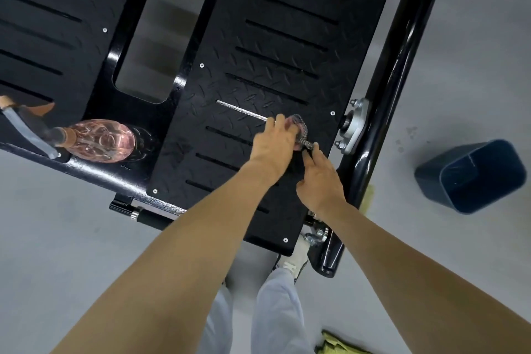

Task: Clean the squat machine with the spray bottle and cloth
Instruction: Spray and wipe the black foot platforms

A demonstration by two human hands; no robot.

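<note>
You're gripping the grey mesh cloth (301, 129) with both hands on the right side of the footplate (359, 37): right hand (320, 178) pinching its near end, left hand (273, 144) curling round the bunched part just beyond. Spray bottle (100, 141) is sitting left of the footplate; blue bin (471, 175) is sitting off its right edge.

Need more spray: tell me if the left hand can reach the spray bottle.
Probably yes: spray bottle lies left of the left hand, only bare footplate between, but it holds the cloth.
</note>
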